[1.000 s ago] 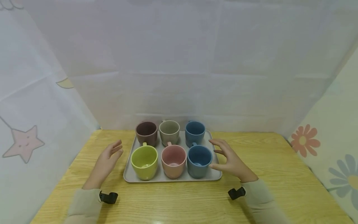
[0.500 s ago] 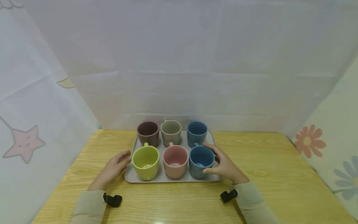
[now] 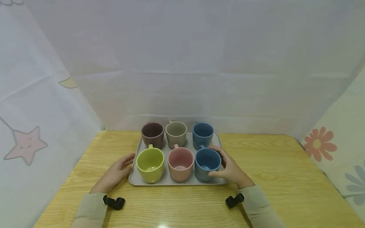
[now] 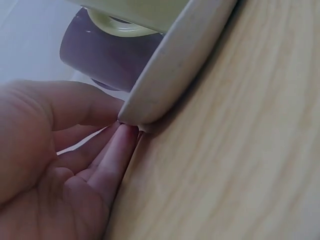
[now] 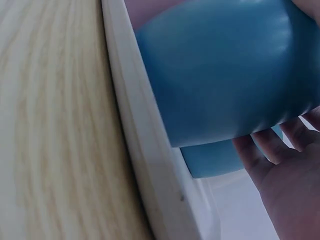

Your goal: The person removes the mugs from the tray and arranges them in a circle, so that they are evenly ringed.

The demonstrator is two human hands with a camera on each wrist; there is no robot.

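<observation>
On a light grey tray (image 3: 176, 184), mugs stand upright in two rows. My left hand (image 3: 114, 174) is at the tray's left edge; in the left wrist view its thumb and fingertips (image 4: 131, 131) pinch the tray rim (image 4: 165, 80). My right hand (image 3: 233, 171) grips the front blue mug (image 3: 203, 174), thumb on the near side and fingers round the right side. In the right wrist view several fingers (image 5: 270, 145) lie against the blue wall, and the mug's base is close over the tray. A yellow-green mug (image 3: 150, 176) and a pink mug (image 3: 180, 174) complete the front row.
A dark purple mug (image 3: 154, 142), a grey mug (image 3: 176, 139) and a second blue mug (image 3: 202, 141) form the back row. The tray lies on a wooden table (image 3: 171, 205), with a white cloth (image 3: 182, 72) hanging close behind it.
My right hand has moved left onto the front blue mug and taken hold of it. The left hand has come in to the tray's left edge. The mugs keep their places on the tray.
</observation>
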